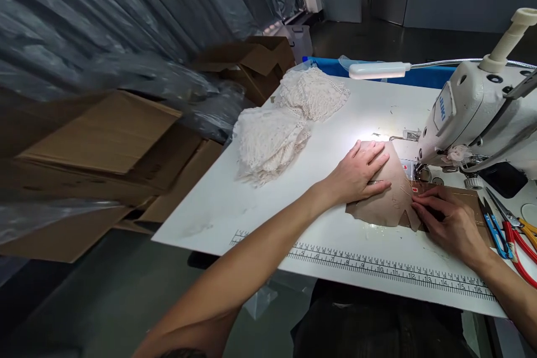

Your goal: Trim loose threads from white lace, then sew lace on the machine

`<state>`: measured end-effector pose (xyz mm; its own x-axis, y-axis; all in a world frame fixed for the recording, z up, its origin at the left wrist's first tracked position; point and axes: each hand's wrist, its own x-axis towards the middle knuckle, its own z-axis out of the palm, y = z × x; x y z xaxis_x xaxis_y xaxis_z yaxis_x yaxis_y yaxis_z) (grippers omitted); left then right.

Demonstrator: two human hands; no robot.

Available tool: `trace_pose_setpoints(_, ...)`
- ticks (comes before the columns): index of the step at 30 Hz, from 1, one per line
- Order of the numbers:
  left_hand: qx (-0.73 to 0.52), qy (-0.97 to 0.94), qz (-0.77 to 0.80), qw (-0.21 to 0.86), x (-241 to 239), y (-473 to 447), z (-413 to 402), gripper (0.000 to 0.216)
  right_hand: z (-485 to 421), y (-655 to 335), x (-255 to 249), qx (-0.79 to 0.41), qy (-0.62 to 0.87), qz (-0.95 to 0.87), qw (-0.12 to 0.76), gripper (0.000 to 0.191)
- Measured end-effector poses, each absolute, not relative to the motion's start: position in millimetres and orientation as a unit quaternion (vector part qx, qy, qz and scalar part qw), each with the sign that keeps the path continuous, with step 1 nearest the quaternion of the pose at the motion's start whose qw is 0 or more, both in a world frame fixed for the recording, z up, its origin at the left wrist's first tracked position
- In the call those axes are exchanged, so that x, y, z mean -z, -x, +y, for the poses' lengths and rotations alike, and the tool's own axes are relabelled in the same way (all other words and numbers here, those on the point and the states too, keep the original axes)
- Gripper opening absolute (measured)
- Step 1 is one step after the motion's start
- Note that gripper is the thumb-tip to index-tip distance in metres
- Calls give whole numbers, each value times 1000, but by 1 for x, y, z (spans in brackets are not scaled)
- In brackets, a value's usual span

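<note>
A flat beige fabric piece with a notched lower edge lies on the white sewing table, just left of the presser foot. My left hand rests flat on it, fingers spread. At the piece's right edge, my right hand has thumb and fingers pinched on the fabric. Thin loose threads show by that edge. Beneath the right hand is a brown panel, partly covered. The white sewing machine stands at the right, its lit lamp hanging above the table.
Two stacks of white lace pieces, a near one and a far one, sit at the table's left. Blue snips and red-handled scissors lie at the right. A printed ruler runs along the front edge. Cardboard boxes stand left.
</note>
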<state>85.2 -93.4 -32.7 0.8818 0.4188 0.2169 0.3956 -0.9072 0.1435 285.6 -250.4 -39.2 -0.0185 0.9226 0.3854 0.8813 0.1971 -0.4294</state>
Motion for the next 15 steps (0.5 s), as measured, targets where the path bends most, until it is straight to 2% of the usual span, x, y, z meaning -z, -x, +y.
trace_pose_setpoints(4, -201, -963, 162, 81, 28, -91, -114, 41, -249, -283, 40, -49, 648, -700, 297, 28)
trace_pose_setpoints(6, -206, -963, 121, 127, 27, -94, -124, 46, -248, -283, 39, -53, 654, -689, 309, 29)
trace_pose_setpoints(9, -182, -965, 96, 162, 29, -95, -131, 53, -248, -284, 37, -105, 667, -636, 374, 32)
trace_pose_setpoints(12, -161, -971, 97, 147, 30, -92, -131, 42, -248, -284, 36, -170, 683, -573, 419, 36)
trace_pose_setpoints(15, -141, -979, 89, 118, 27, -89, -133, 46, -248, -280, 34, -175, 689, -578, 402, 37)
